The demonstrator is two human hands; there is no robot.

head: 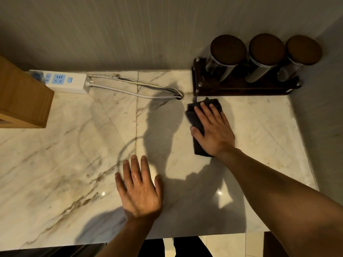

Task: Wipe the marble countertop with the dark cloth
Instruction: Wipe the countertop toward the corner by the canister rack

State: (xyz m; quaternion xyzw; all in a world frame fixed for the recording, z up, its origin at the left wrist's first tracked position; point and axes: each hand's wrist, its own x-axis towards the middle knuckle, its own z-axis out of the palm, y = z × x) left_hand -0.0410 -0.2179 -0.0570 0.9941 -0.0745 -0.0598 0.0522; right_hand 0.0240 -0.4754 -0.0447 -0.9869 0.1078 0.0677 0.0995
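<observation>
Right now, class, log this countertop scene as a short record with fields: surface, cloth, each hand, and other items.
surface: marble countertop
cloth: dark cloth, flat on the marble under the right hand
right hand: palm pressed on the cloth
left hand: flat on the marble, empty
other items: power strip, three jars in a rack, wooden box

Both hands flat, fingers spread — right hand [213, 128] reaching beyond left hand [140, 190].

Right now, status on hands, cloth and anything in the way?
Right hand flat on dark cloth, pressing it to marble countertop. Left hand flat, empty. Jar rack just behind; cables back left.
</observation>
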